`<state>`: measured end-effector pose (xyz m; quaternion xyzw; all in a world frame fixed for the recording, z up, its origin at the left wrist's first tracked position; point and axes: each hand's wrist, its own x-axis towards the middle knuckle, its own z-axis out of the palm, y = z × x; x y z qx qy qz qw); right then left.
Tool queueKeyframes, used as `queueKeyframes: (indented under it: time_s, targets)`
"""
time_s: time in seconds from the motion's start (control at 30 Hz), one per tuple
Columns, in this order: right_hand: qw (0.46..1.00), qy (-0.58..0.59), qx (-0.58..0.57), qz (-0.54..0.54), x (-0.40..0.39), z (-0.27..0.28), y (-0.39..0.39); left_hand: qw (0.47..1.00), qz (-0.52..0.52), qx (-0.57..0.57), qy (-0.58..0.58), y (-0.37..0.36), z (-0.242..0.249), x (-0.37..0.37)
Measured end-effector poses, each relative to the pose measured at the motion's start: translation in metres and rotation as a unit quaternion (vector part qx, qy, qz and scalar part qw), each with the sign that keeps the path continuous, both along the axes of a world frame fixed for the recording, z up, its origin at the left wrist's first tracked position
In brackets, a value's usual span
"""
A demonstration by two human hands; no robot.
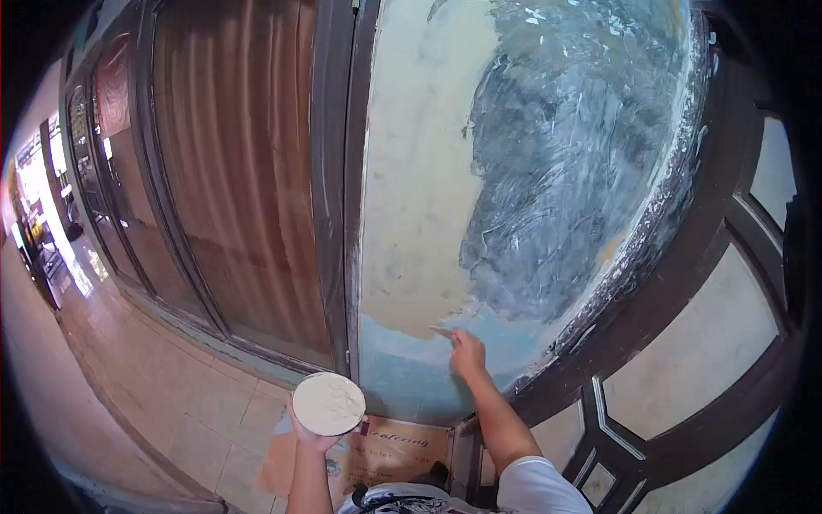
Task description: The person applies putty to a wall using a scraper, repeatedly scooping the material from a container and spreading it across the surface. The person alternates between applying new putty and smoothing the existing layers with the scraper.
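Observation:
My left hand [318, 439] holds a round tub of pale cream paste [329, 403] from below, its fingers wrapped round the sides. My right hand [467, 353] is closed on a small, thin scraper [442, 331], whose blade lies at the lower edge of the cream coat on the wall. Cream paste covers the left part of the wall panel [419, 197]. A rough grey patch [548, 188] fills its upper right, and bare light blue paint [411, 377] shows at the bottom.
Left of the panel stands a dark-framed window [240, 171] with a brown curtain behind it. A dark panelled door [693, 343] is on the right. Printed cardboard [385, 458] lies on the tiled floor [188, 385] by my feet.

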<state>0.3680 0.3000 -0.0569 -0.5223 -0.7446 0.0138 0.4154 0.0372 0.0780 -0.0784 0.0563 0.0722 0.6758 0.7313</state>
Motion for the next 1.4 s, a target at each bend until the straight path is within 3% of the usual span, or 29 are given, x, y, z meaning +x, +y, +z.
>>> queueKeyframes:
  time_s: [0.17,0.23,0.3,0.37,0.47,0.63,0.7,0.77,0.8,0.83,0.87,1.03,1.1,1.13,1.17,1.23,1.3,1.4]
  targets:
    - [0.996,0.06,0.059,-0.036,-0.001,0.029,-0.012,0.999,0.02,-0.034,0.018,-0.012,0.019,0.001]
    - [0.996,0.048,0.059,-0.037,-0.007,0.006,-0.016,1.0,0.011,-0.014,0.007,-0.013,0.015,-0.002]
    - [0.999,0.021,-0.023,-0.027,-0.013,-0.005,-0.02,1.0,0.001,0.004,-0.006,-0.016,0.01,-0.003]
    - [0.999,0.016,-0.025,-0.04,-0.009,0.007,-0.016,0.999,-0.021,0.021,-0.014,-0.014,0.009,-0.005]
    - [0.992,0.071,0.064,-0.086,0.004,0.041,-0.017,0.998,-0.033,0.043,-0.016,-0.015,0.011,-0.004]
    - [0.997,0.057,0.035,-0.037,-0.009,-0.001,-0.029,0.998,-0.03,0.05,-0.014,-0.012,0.009,-0.004]
    - [1.0,-0.009,0.022,-0.016,-0.012,-0.02,-0.01,0.999,-0.024,0.041,0.001,-0.011,0.018,-0.002]
    - [0.998,-0.033,0.011,-0.042,-0.005,0.018,-0.005,0.994,-0.075,0.085,0.002,-0.01,0.012,-0.007]
    - [0.997,-0.001,0.058,-0.043,0.001,0.03,-0.001,0.994,-0.076,0.082,0.003,-0.011,0.011,-0.007]
    - [0.993,0.031,0.104,-0.045,0.004,0.043,-0.002,0.998,-0.041,0.043,0.004,-0.012,0.01,-0.005]
    - [0.995,0.035,0.079,-0.046,-0.001,0.071,-0.023,1.0,-0.005,0.004,0.005,-0.013,0.009,-0.004]
    - [0.997,0.03,0.069,-0.02,-0.01,0.007,-0.019,1.0,-0.006,0.005,-0.021,-0.014,0.014,-0.002]
    - [0.997,-0.031,-0.017,-0.064,-0.009,0.002,-0.01,0.999,-0.027,0.032,-0.007,-0.014,0.015,-0.004]
    - [0.998,0.015,0.06,-0.033,-0.003,0.01,-0.002,0.999,-0.021,0.025,-0.009,-0.015,0.019,-0.002]
    - [0.998,0.015,0.058,-0.032,0.001,0.016,0.003,1.0,-0.015,0.018,-0.013,-0.017,0.023,-0.001]
    - [0.987,0.055,0.125,-0.084,0.004,0.039,-0.008,0.999,-0.023,0.014,-0.041,-0.021,0.024,0.0]
    - [0.992,0.074,0.083,-0.056,-0.003,0.039,-0.022,0.998,-0.037,0.05,-0.024,-0.02,0.017,-0.003]
    - [1.0,0.002,0.013,0.0,-0.013,-0.005,-0.024,0.998,-0.028,0.039,-0.038,-0.02,0.022,0.0]
